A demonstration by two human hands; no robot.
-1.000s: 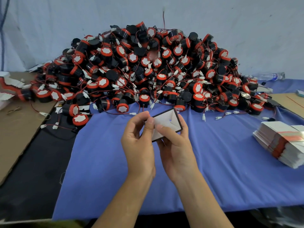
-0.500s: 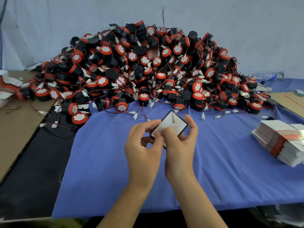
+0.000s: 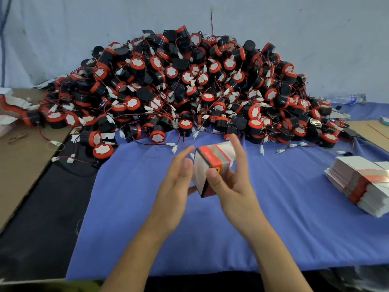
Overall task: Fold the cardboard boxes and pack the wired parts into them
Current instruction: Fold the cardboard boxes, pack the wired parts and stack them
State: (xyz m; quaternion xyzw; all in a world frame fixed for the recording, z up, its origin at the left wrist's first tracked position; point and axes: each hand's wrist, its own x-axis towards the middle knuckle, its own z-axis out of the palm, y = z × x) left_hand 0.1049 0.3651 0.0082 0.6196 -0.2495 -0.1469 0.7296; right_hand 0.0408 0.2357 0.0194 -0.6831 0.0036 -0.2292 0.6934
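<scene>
The small cardboard box, white with a red and grey band, is held in the air above the blue cloth, just in front of the person and near the front edge of the big pile of wired parts. The right hand clamps it, with the thumb on the near face and the fingers curled around the far side, probably so that the formed box does not fall flat again. The left hand is spread, its fingers almost straight beside the white end of the box. Because of blur I cannot tell if they press on it, but this pose suits pushing an end flap closed. To my judgement the folding step is nearly finished and no part is inside yet. The pile lies within easy reach behind the box, so one part can be taken quickly. On the person's right, well apart, the stack of flat boxes waits, bound with a band.
</scene>
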